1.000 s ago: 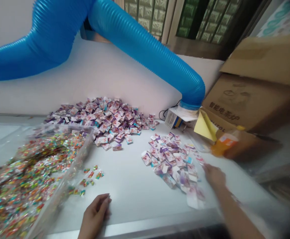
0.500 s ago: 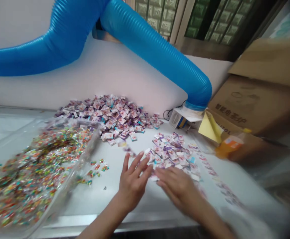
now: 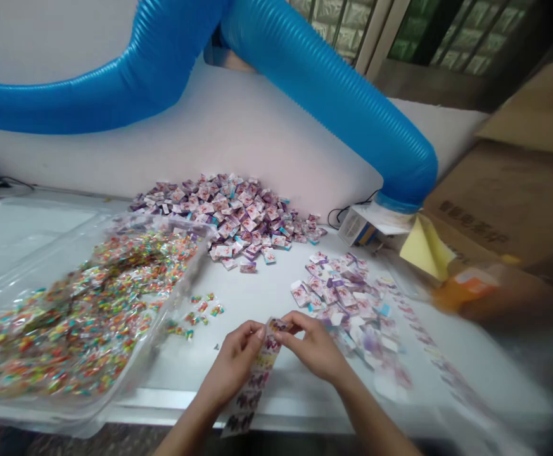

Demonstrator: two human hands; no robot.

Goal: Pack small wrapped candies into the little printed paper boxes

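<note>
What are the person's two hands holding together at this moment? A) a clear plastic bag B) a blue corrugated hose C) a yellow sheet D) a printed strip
D: the left hand and right hand pinch the top of the printed strip, which hangs down below them.

Worn on the head, the camera looks forward and down from close above a white worktable [image 3: 266, 297], facing a white wall [image 3: 238, 126] at the frame's top. The left hand [image 3: 232, 364] and right hand [image 3: 311, 348] show at bottom centre.
</note>
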